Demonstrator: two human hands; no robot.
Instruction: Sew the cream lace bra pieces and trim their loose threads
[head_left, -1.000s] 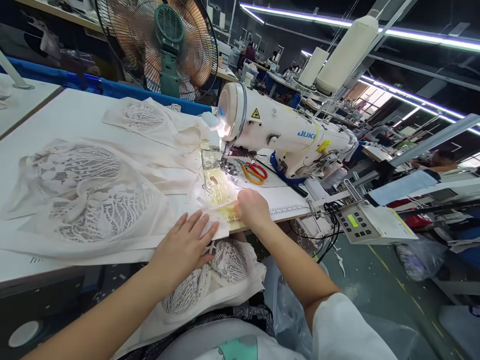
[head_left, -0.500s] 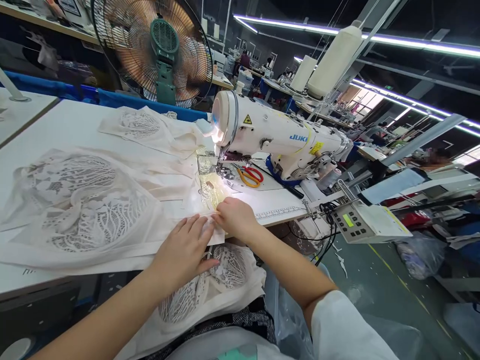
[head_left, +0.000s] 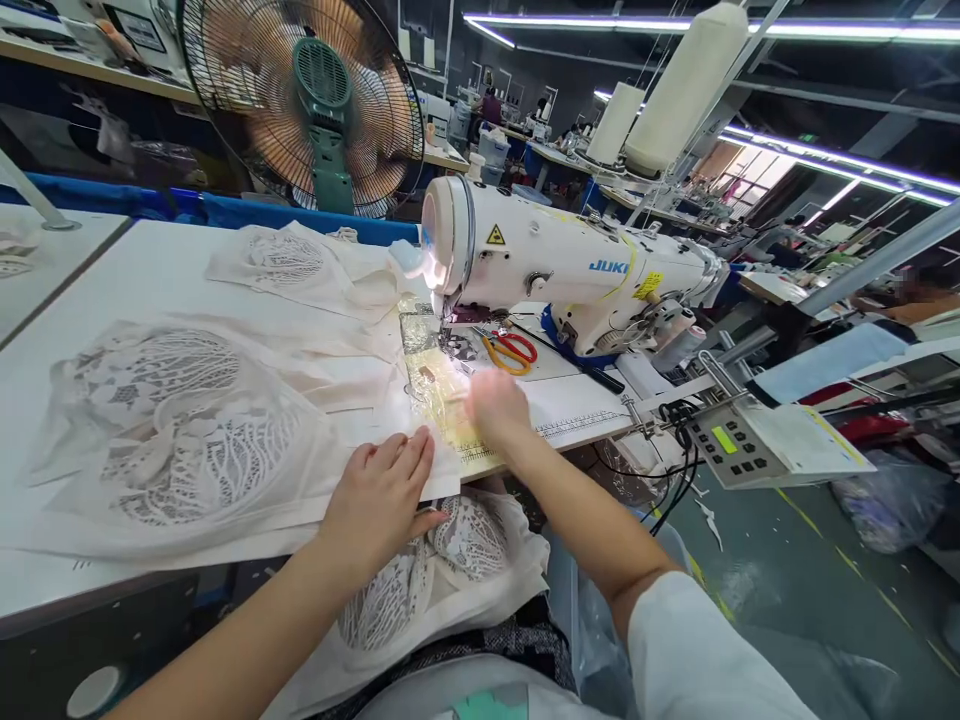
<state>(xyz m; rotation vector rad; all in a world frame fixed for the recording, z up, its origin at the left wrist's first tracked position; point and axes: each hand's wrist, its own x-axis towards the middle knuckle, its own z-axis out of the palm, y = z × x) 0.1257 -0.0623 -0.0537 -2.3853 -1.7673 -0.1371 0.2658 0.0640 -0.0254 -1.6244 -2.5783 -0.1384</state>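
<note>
My left hand [head_left: 382, 490] lies flat with fingers stretched on the edge of cream lace fabric [head_left: 180, 430] spread over the white table [head_left: 135, 260]. My right hand [head_left: 493, 400] is blurred by motion above the lit yellowish strip [head_left: 439, 385] in front of the needle of the white JUKI sewing machine [head_left: 570, 275]. Its fingers cannot be made out. More lace fabric [head_left: 442, 560] hangs into my lap below the table edge.
Orange-handled scissors [head_left: 510, 350] lie on the machine bed. A large fan [head_left: 307, 100] stands behind the table. A control panel [head_left: 739, 450] hangs at the right. Thread cones [head_left: 675, 95] rise above the machine. Another lace piece [head_left: 292, 260] lies at the back.
My right hand has moved from the fabric edge near my left hand forward and right toward the needle area. My left hand stays flat on the fabric.
</note>
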